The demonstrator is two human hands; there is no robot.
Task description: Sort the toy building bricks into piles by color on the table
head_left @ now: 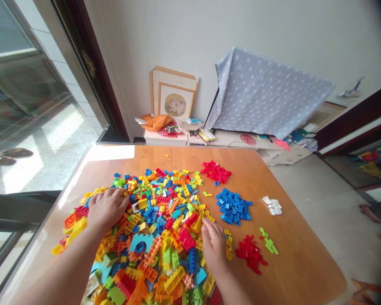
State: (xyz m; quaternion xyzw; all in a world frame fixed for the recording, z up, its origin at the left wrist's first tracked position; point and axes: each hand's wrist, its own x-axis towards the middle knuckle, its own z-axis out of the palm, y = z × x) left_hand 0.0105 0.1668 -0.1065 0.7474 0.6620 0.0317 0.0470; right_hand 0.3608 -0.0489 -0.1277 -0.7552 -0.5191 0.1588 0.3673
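Note:
A large mixed pile of toy building bricks (152, 216) in many colours covers the left and middle of the wooden table (292, 250). My left hand (108, 205) lies palm down on the left side of this pile, fingers spread and touching bricks. Along the pile's right edge rests my right hand (213, 241), its fingers loosely bent and slightly apart beside a yellow brick (197, 225). No brick shows between those fingers. Sorted bricks lie to the right: a blue heap (234, 206), a far red heap (216, 172) and a nearer red heap (251, 254).
Small groups of white bricks (274, 206) and lime green bricks (269, 241) sit farther right. A white sheet (111, 153) lies at the table's far left corner. Behind the table stands a low white cabinet (228, 138) with framed pictures and a polka-dot cloth (266, 93).

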